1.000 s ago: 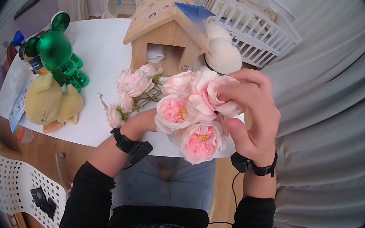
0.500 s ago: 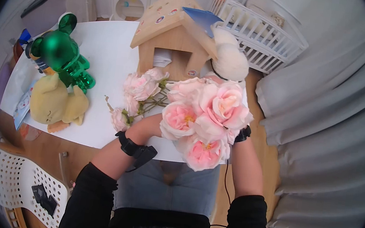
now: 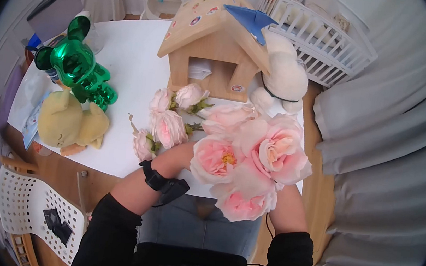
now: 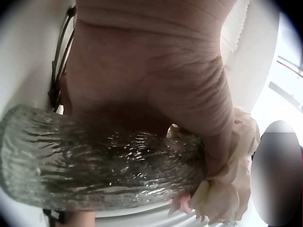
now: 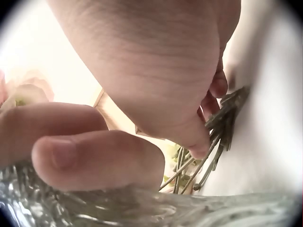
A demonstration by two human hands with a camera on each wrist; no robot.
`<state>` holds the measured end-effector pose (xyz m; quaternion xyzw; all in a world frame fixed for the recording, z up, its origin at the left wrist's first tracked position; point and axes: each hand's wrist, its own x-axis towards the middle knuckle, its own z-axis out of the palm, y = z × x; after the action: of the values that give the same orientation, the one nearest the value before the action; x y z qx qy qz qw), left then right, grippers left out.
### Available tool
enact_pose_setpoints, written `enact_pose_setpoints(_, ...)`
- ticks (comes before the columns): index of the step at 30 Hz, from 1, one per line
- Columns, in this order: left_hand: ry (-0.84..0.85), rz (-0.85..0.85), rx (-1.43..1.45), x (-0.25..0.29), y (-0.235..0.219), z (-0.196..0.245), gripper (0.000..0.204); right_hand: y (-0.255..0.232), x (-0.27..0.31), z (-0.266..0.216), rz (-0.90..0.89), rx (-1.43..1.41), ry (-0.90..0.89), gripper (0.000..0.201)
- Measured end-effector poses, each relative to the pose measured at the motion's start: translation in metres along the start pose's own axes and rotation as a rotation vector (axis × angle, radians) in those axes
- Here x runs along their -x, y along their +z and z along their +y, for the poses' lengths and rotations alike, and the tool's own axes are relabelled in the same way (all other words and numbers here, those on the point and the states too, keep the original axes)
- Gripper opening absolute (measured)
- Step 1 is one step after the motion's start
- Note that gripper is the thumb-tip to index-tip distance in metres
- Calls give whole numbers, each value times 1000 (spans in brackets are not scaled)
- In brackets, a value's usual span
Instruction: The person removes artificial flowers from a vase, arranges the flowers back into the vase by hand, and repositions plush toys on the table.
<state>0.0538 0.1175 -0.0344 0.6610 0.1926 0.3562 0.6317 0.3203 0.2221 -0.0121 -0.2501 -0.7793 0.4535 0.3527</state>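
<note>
My left hand (image 4: 151,80) grips a ribbed clear glass vase (image 4: 94,170), which lies sideways across the left wrist view. Large pink roses (image 3: 269,150) fill its mouth and hide both hands in the head view. In the right wrist view, the left thumb and a finger lie over the vase. Beyond them my right hand (image 5: 156,71) reaches down to a bundle of green stems (image 5: 225,118), pinching at them between thumb and fingers. Smaller pink roses (image 3: 169,128) lie on the white table (image 3: 126,65), left of the vase.
A wooden house (image 3: 204,69) with a blue piece on its roof stands behind the flowers, beside a white plush toy (image 3: 280,72). On the left are a shiny green bear figure (image 3: 79,65) and a yellow plush (image 3: 69,122). A white perforated chair (image 3: 31,207) stands below.
My right hand has left the large roses in the vase and gone down behind them to the stems. The loose roses have shifted and spread apart. The vase roses have come nearer my body.
</note>
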Motion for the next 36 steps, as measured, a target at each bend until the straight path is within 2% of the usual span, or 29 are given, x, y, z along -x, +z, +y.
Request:
enact_pose_setpoints(6,0,4,-38,11,0,1,53,5,9,0,20,-63,25,28)
enact_pose_setpoints(12,23,13,-92,15,0,7,53,16,-28,-2,30,-108,30,29)
enact_pose_setpoints(15,30,16,-111,12,1,10,53,9,-5,-8,37,-134,40,29)
enact_pose_setpoints(17,39,18,-127,10,2,13,53,18,-33,-6,40,-147,43,30)
enact_pose_setpoints(27,83,32,-203,-8,4,19,53,26,-18,-16,55,-219,59,32)
enact_pose_setpoints(36,111,54,-252,3,4,20,52,17,-5,-20,62,-294,94,34)
